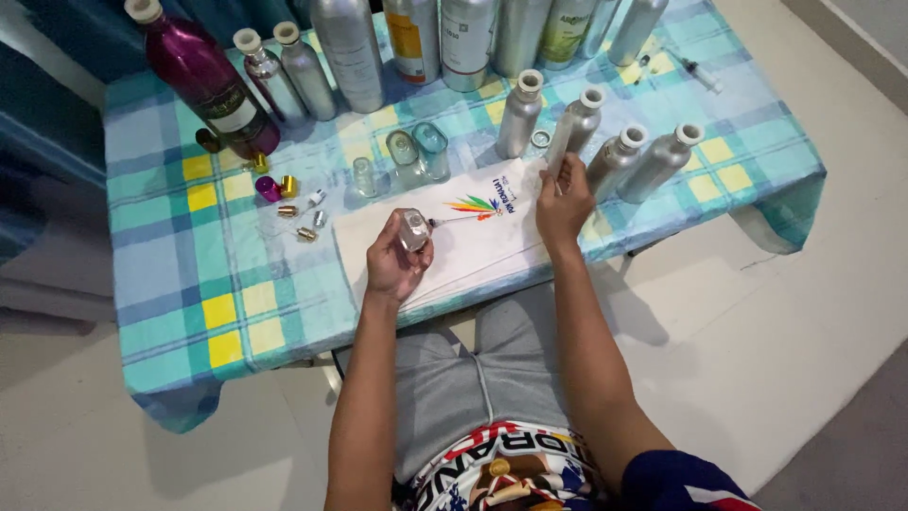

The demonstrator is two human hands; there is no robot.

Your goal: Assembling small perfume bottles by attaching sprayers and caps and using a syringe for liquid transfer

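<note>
Checked blue, green and yellow cloth (pixel 189 255) covers a small table and hangs over its near edge above the seated person's lap. A white cloth (pixel 463 241) lies at that near edge, with bare checked cloth to its left. The left hand (pixel 397 260) is raised over the white cloth, fingers wrapped around a small clear glass bottle (pixel 413 230). The right hand (pixel 563 199) reaches forward, fingers closed on a slim object too small to tell, just beside four uncapped silver metal bottles (pixel 591 142). Taller smooth aluminium bottles (pixel 473 38) and a purple bottle (pixel 203 80) crowd the far edge. Small gold caps (pixel 288 194) lie scattered to the left.
</note>
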